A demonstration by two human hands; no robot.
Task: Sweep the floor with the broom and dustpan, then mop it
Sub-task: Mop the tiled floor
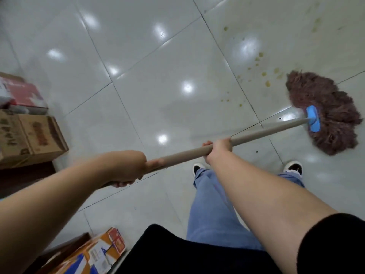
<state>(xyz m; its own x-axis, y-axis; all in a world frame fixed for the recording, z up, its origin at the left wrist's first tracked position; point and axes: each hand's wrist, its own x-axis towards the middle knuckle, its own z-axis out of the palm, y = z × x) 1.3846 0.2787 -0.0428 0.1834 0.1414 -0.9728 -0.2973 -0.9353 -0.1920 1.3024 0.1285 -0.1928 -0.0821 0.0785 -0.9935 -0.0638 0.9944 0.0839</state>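
While spread on the tiled floor just beside yellowish spots, mop head of soft brown strands, likely limp and heavy when wet. Stiff, smooth pole taken at two well-separated places: left hand near the upper end, right hand mid-shaft, fingers of both clamped round it. Cardboard boxes at left.

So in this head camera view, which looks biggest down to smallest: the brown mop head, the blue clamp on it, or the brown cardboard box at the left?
1. Brown cardboard box, though it is cut off by the frame edge.
2. Mop head, looking nearly as big, so the order is unsure.
3. Blue clamp, clearly smallest.
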